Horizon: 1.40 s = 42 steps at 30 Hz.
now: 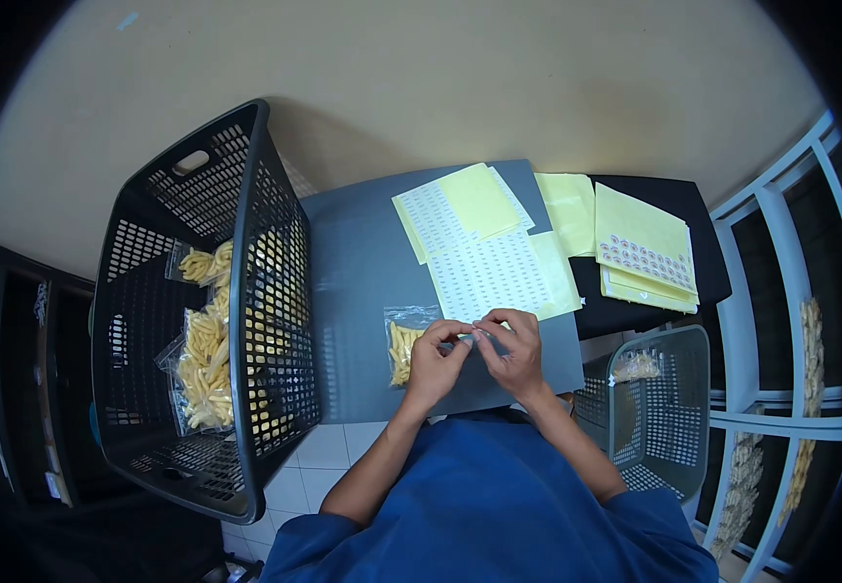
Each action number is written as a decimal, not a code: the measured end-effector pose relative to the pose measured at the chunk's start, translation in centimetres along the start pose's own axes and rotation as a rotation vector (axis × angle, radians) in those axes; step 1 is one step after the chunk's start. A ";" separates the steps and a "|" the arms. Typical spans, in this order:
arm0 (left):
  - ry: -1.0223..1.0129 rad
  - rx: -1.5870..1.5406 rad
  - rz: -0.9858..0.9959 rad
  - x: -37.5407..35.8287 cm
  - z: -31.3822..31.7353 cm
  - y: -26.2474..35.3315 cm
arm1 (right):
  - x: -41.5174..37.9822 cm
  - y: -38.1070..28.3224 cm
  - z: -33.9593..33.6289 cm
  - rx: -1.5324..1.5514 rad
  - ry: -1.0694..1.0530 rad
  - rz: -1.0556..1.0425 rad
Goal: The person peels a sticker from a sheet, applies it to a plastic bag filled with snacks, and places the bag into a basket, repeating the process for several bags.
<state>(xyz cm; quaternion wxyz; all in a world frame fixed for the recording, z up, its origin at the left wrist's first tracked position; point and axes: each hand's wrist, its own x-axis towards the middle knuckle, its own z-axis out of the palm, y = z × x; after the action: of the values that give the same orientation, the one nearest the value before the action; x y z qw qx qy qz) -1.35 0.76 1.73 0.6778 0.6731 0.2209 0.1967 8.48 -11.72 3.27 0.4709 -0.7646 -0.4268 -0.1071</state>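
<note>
My left hand (435,363) and my right hand (512,350) meet over the grey table, thumbs and fingertips pinched close together. Whatever lies between the fingertips is too small to make out. Partly under my left hand is a clear plastic bag (402,352) of pale yellow, finger-shaped snacks, lying flat on the table. Just beyond both hands lies a sheet of small printed stickers (484,280), its lower edge partly covered by my fingers. A yellow backing sheet (482,201) overlaps more sticker sheets behind it.
At left, a large black crate (258,291) holds several snack bags (205,364). Yellow sheets with round stickers (646,238) lie on a black surface at right. Below it, a grey-green basket (673,408) contains a bag (637,365). Metal shelving (775,243) stands far right.
</note>
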 end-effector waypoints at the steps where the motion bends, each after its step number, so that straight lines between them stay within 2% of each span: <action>1: 0.003 -0.053 -0.023 -0.1 -0.1 0.0 | -0.1 -0.1 -0.2 0.008 -0.016 -0.008; 5: 0.027 -0.018 -0.043 -0.3 -0.5 -0.4 | -0.6 -0.3 -0.1 0.104 -0.034 0.026; 8: 0.054 0.018 -0.057 -0.4 -0.7 -0.8 | -1.0 -0.3 0.2 0.192 -0.028 0.150; 11: 0.041 0.053 -0.038 -0.6 -1.3 -1.0 | -0.7 0.1 0.5 0.424 -0.091 0.434; 17: -0.020 0.115 -0.006 -0.7 -1.9 0.0 | -1.4 2.6 1.5 0.707 -0.396 0.679; 20: -0.019 0.132 -0.038 -0.8 -2.1 0.6 | -1.5 2.8 1.7 0.751 -0.325 0.647; 23: 0.115 0.350 0.089 -0.9 -3.0 1.5 | -1.6 2.9 1.3 0.709 -0.265 0.680; 26: 0.445 0.812 0.226 -0.1 -5.7 0.0 | -1.8 3.5 0.7 0.708 -0.148 0.774; 29: 0.412 0.959 -0.004 0.3 -7.7 -1.8 | -1.6 2.9 -0.5 0.709 -0.072 0.857; 32: 0.249 0.697 -0.267 0.7 -8.2 -1.0 | -3.0 4.1 -0.6 0.695 -0.044 0.858; 35: 0.190 0.463 -0.285 1.0 -8.9 -2.7 | -3.7 3.9 -0.4 0.687 0.012 0.816; 38: 0.194 0.010 -0.279 0.7 -9.0 -3.4 | -3.6 2.9 0.0 0.710 0.032 0.795; 41: 0.212 -0.199 -0.183 0.2 -7.1 -3.2 | -2.6 1.3 0.8 0.705 0.040 0.754; 42: 0.207 -0.258 -0.211 0.1 -6.3 -2.7 | -2.2 0.6 1.1 0.695 0.045 0.738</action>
<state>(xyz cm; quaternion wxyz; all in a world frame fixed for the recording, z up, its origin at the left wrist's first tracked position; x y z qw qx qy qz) -4.88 5.94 -0.98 0.7491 0.5297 0.3319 0.2193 7.32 -12.17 1.09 0.7131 -0.6601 -0.1282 0.1982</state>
